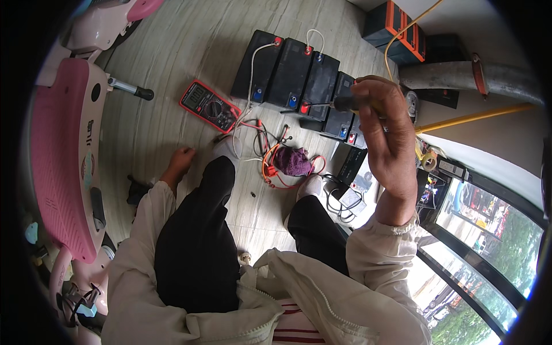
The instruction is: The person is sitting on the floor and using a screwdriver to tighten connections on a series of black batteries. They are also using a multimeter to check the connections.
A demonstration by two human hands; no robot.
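Note:
My right hand (386,123) is closed round the handle of a screwdriver (345,104). Its thin shaft points left, with the tip at the red terminal of a black battery (322,77). That battery stands in a row with other black batteries (287,69), which have red and blue terminals; pale wires link some of them. Beside my left knee, my left hand (180,164) hangs low with its fingers curled together; whatever they may hold is too small to make out. A red multimeter (210,107) with a lit display lies on the floor left of the batteries.
Red and black leads and a purple cloth (293,161) lie between my feet. A pink scooter (63,161) stands at the left. Orange-and-black batteries (397,31) sit at the far right, near a grey pipe (454,76) and a yellow pole (474,117). A glass door (477,230) is on the right.

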